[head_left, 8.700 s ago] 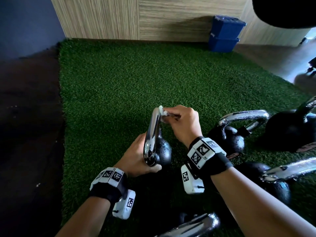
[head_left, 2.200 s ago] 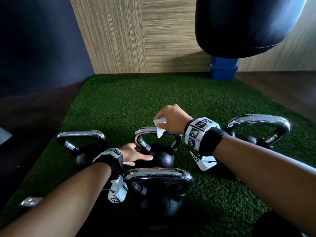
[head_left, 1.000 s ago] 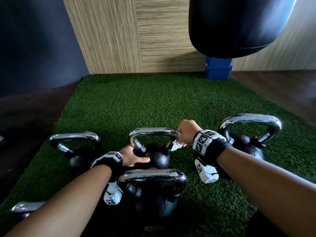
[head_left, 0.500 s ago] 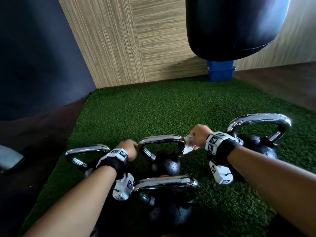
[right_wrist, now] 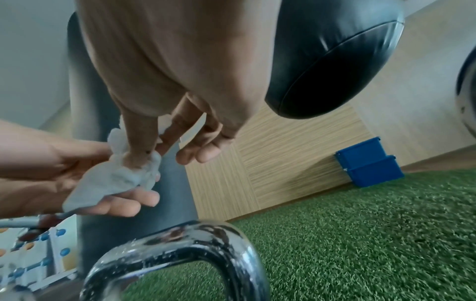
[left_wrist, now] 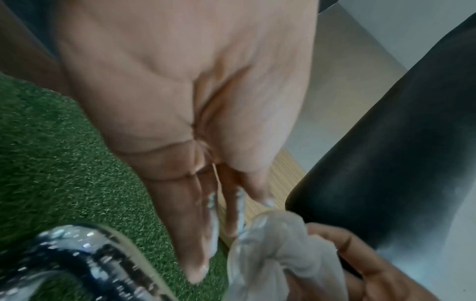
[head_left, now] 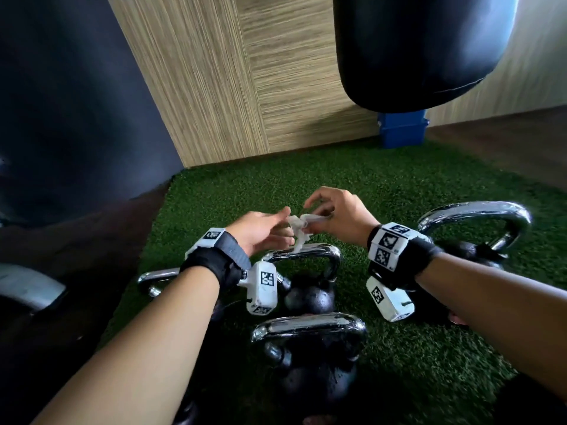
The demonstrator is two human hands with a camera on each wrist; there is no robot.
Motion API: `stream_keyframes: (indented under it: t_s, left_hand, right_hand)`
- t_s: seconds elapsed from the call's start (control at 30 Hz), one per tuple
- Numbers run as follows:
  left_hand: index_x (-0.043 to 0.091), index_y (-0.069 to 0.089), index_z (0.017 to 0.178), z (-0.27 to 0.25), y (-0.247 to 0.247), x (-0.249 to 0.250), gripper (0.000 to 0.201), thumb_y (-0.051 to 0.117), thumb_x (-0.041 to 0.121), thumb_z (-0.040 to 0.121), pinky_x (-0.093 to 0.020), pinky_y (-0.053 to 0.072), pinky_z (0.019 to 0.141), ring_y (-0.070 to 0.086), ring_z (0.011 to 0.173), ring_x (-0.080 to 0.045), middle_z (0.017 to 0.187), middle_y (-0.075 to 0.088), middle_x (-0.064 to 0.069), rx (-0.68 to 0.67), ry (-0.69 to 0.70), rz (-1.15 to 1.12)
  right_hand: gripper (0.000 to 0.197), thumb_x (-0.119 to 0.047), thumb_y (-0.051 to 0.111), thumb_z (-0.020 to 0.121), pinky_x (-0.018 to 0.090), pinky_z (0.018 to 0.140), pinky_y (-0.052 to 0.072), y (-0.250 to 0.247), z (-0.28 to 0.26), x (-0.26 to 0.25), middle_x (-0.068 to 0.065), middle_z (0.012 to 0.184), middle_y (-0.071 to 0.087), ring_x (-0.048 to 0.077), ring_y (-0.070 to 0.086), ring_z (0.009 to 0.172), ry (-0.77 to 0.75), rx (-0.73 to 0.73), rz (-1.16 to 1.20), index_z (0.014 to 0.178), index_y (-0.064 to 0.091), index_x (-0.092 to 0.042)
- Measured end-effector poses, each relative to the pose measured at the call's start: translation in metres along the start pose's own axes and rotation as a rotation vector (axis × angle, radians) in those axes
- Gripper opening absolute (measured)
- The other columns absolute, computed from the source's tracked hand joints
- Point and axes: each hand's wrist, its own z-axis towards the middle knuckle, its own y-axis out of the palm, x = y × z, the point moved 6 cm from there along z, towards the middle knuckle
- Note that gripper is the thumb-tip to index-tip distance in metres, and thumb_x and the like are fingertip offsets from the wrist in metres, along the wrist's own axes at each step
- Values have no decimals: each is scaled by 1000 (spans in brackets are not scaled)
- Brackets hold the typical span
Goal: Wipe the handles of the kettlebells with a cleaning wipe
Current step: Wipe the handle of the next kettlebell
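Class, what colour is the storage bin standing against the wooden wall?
Blue; the storage bin shows best in the right wrist view.

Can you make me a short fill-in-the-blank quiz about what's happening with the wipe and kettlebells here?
1. Both hands hold the crumpled ____ above the middle kettlebell handle.
2. The kettlebells stand on green ____.
3. The storage box by the wall is ____.
4. A black punching bag hangs ____ the turf.

Missing words: wipe; turf; blue; above
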Motion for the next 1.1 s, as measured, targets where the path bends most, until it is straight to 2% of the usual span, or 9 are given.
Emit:
stream_keyframes:
  t_s: [0.17,0.3,0.47,0.57,0.67,0.73,0.83,0.97,1.1]
  left_hand:
    - [7,78,90,1,5,-19,14,66,13,95,-26,63,65,76,69,-17,84,79,-11,-130,48,-79]
    - [11,78,97,7,3,-13,9,72,9,90,-20,60,64,74,67,-12,83,79,-6,-77,167,4]
    - [17,79,108,12,-16,2,31,86,24,79,-38,56,99,74,101,-19,102,79,-3,151,359,286]
    - [33,81,101,11,-22,3,26,87,39,76,-20,57,84,72,87,5,91,78,20,221,444,583]
    - [35,81,100,9,-14,9,26,86,43,76,2,42,61,60,70,25,90,74,24,239,540,830]
    - [34,81,100,9,-5,12,28,88,43,75,3,40,57,58,66,20,95,76,17,185,534,926]
    - [32,81,105,9,8,3,32,88,42,75,-5,43,63,61,72,10,103,78,11,89,520,1100]
    - [28,77,114,0,15,-17,30,81,34,84,-16,50,84,71,95,-6,114,77,6,108,615,1136]
    - [31,79,110,-6,-12,-26,23,78,33,87,-22,58,81,72,85,-6,106,78,6,249,632,1045]
  right_hand:
    - [32,-23,88,70,5,61,45,8,-6,-4,-12,82,72,-1,66,72,-58,112,-81,93,65,-25]
    - [32,-23,86,70,23,75,47,9,-8,-7,-1,92,62,12,55,82,-141,209,-161,95,66,-18]
    - [47,-34,58,66,38,92,40,6,-9,18,-1,107,52,24,49,108,-87,145,-106,110,62,-19]
    - [32,-7,59,75,27,75,45,1,-17,69,-2,100,62,18,59,89,198,183,-185,105,62,-20]
    - [37,-2,69,84,23,49,48,40,-40,119,3,87,71,11,59,60,499,-234,-69,118,62,-15]
    - [55,-14,84,77,28,55,54,62,-56,135,4,91,71,16,65,70,528,-348,-1,125,57,-17]
    - [61,-34,90,70,39,76,61,81,-64,140,4,107,73,23,71,96,516,-294,65,123,63,-24]
    - [56,-37,90,69,48,85,59,89,-66,148,7,103,75,27,71,94,532,-171,40,118,70,-22]
    - [57,-42,90,68,42,83,60,88,-69,153,3,101,75,24,71,94,517,-146,12,120,69,-32]
